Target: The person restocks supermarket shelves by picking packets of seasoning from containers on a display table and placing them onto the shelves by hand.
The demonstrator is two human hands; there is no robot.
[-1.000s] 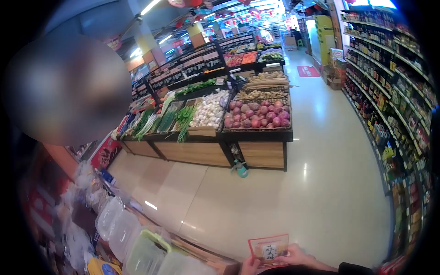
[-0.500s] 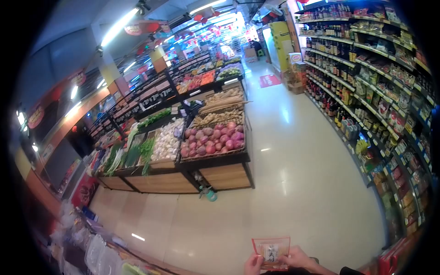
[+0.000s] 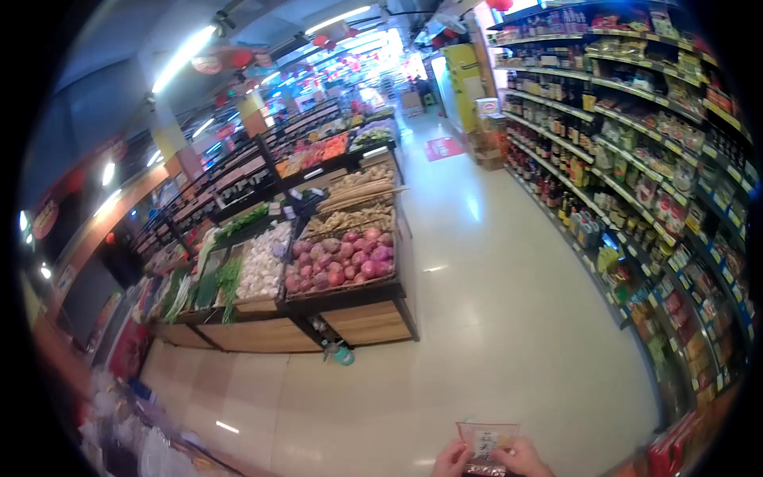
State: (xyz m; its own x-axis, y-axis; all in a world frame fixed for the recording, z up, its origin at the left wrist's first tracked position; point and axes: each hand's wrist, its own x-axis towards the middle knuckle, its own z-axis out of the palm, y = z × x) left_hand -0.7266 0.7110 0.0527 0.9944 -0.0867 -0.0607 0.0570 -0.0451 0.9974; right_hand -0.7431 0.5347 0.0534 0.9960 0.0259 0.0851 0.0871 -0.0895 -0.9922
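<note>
At the bottom of the head view, a flat red-edged packet [image 3: 486,439] with dark Chinese characters on a pale label stands roughly upright between my hands. My left hand [image 3: 451,460] is closed on its left side, and my right hand [image 3: 520,459] pinches the right side. The packet's lower end is partly cut off by the frame. What is inside it cannot be made out.
Ahead to the left is a produce stand with red onions [image 3: 343,259], garlic [image 3: 266,256] and leafy greens. A green bottle [image 3: 342,355] sits on the floor [image 3: 469,342] by its corner. Tall shelves of bottles and packets [image 3: 636,159] line the right side.
The camera view has turned a little to the right, so the stand and shelves sit further left. My hands and the packet appear slightly further right and lower, still held by both hands.
</note>
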